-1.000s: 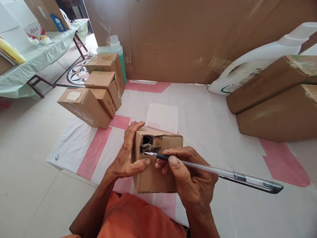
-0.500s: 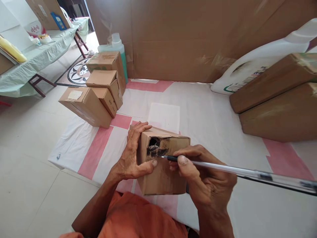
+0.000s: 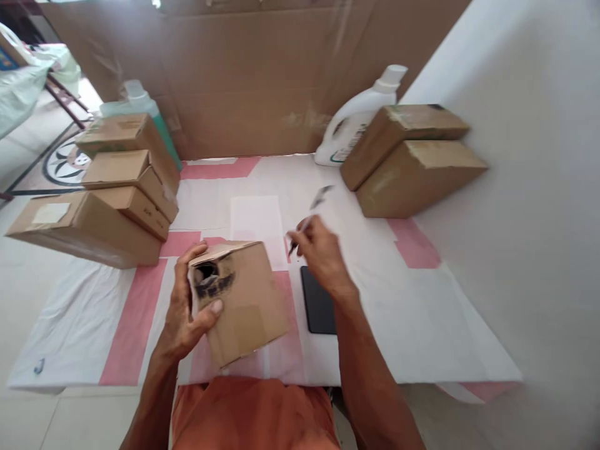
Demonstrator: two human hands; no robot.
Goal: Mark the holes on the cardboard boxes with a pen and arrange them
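My left hand point(image 3: 187, 312) grips a small cardboard box point(image 3: 244, 303) by its left side and holds it tilted above a white and pink sheet point(image 3: 412, 312). A black scribbled patch covers the box's upper left corner. My right hand point(image 3: 321, 253) is to the right of the box and away from it, and it holds a clear pen point(image 3: 312, 209), blurred by motion, that points up and away. A flat black object point(image 3: 319, 301) lies on the sheet just under my right wrist.
Several cardboard boxes point(image 3: 107, 200) are piled at the left, with a green bottle point(image 3: 140, 103) behind them. Two boxes point(image 3: 412, 159) and a white jug point(image 3: 359, 122) stand at the right. A cardboard wall point(image 3: 253, 75) closes the back. A white wall runs along the right.
My right hand has lifted the pen off the box and moved it to the right. The box has tilted in my left hand. The view has swung right and pulled back.
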